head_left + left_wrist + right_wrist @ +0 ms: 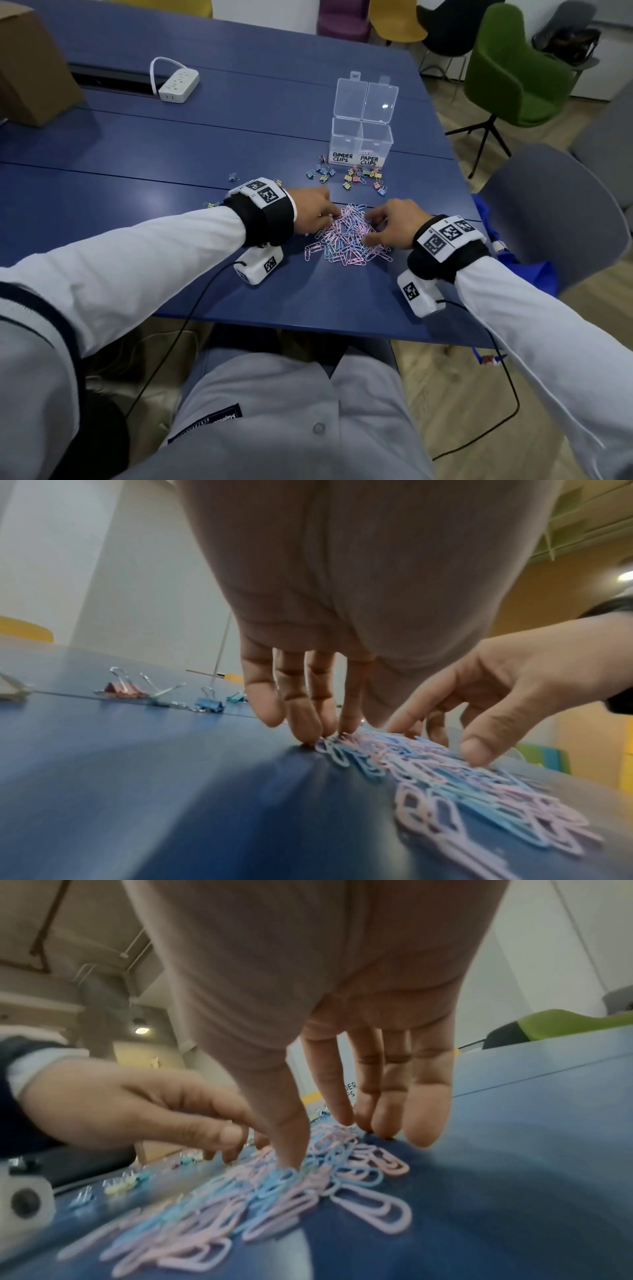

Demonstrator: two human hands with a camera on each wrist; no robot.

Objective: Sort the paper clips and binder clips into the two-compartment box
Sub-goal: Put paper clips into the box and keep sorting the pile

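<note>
Pressing your left hand (313, 212) and right hand (394, 222), fingers straight, onto the pink-and-blue paper clip heap (347, 236), pastel metal binder clips (356, 176) at twelve o'clock, touching the clear plastic two-compartment box (361, 145) on the blue table (171, 164).

A blue surface (239, 144) fills the scene over a light wood floor (445, 377). Far right stand green (513, 68), yellow (394, 20) and purple (342, 17) chairs; a grey chair (555, 212) sits nearer, white walls (137, 561) behind.
</note>
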